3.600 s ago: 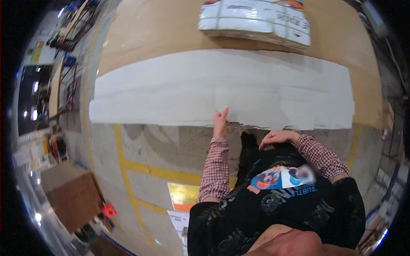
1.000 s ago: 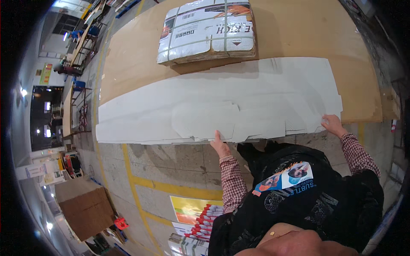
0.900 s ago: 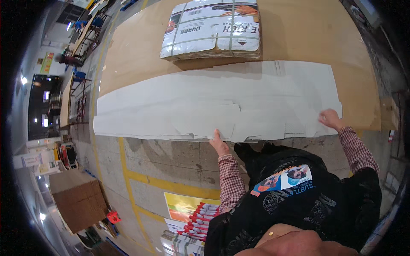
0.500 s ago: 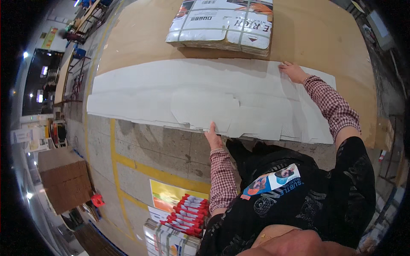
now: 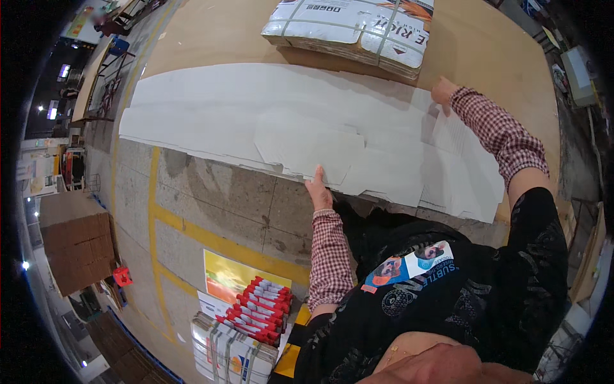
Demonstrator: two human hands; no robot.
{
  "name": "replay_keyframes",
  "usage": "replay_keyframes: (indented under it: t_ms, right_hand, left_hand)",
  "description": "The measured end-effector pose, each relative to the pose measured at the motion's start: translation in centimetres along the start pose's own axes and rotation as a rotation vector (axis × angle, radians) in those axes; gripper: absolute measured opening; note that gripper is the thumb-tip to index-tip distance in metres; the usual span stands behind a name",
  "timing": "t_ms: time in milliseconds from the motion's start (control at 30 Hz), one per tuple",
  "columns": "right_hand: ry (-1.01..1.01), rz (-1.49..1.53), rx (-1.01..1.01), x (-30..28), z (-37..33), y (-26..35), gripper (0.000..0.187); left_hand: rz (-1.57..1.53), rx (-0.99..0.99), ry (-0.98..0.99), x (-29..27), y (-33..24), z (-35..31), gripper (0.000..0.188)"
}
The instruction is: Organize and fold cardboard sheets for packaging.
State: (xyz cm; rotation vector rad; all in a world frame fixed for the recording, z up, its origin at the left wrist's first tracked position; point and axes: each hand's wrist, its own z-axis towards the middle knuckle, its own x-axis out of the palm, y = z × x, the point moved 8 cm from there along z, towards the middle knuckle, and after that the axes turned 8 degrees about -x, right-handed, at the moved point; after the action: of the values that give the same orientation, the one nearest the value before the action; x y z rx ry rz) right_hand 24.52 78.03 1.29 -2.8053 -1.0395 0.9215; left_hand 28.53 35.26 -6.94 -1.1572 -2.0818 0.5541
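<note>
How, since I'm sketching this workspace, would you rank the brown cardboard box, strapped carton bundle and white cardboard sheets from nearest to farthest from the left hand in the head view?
1. White cardboard sheets: at the left hand, by their near edge.
2. Strapped carton bundle: beyond the sheets, ahead and slightly right.
3. Brown cardboard box: far to the left.

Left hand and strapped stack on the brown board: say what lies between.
The head view shows white sheets, then a shaded strip of brown board.

Left hand (image 5: pixel 318 189): near edge of our counter (image 5: pixel 211 38), one digit pointing away
Right hand (image 5: pixel 443 94): stretched farther from us, fingers bent
</note>
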Motion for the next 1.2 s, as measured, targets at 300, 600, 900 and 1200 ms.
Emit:
replay_keyframes:
  t_ms: [300,600,900,1200]
  right_hand:
    - [0.111,0.320,0.208,0.4,-1.5,-2.2,0.063]
    - [-0.608,0.416,0.408,-0.1,-4.0,2.2,0.041]
    - [-0.700,0.733,0.458,14.0,-15.5,17.4,0.044]
    - [-0.744,0.983,0.687,20.3,-15.3,18.9,0.049]
  left_hand:
    - [0.008,0.003,-0.007,0.0,0.0,-0.1,0.053]
    - [0.073,-0.026,0.051,1.0,-0.6,-0.7,0.055]
    - [0.103,0.064,0.063,0.3,-0.4,0.6,0.048]
    - [0.239,0.206,0.045,2.5,-2.4,-4.2,0.037]
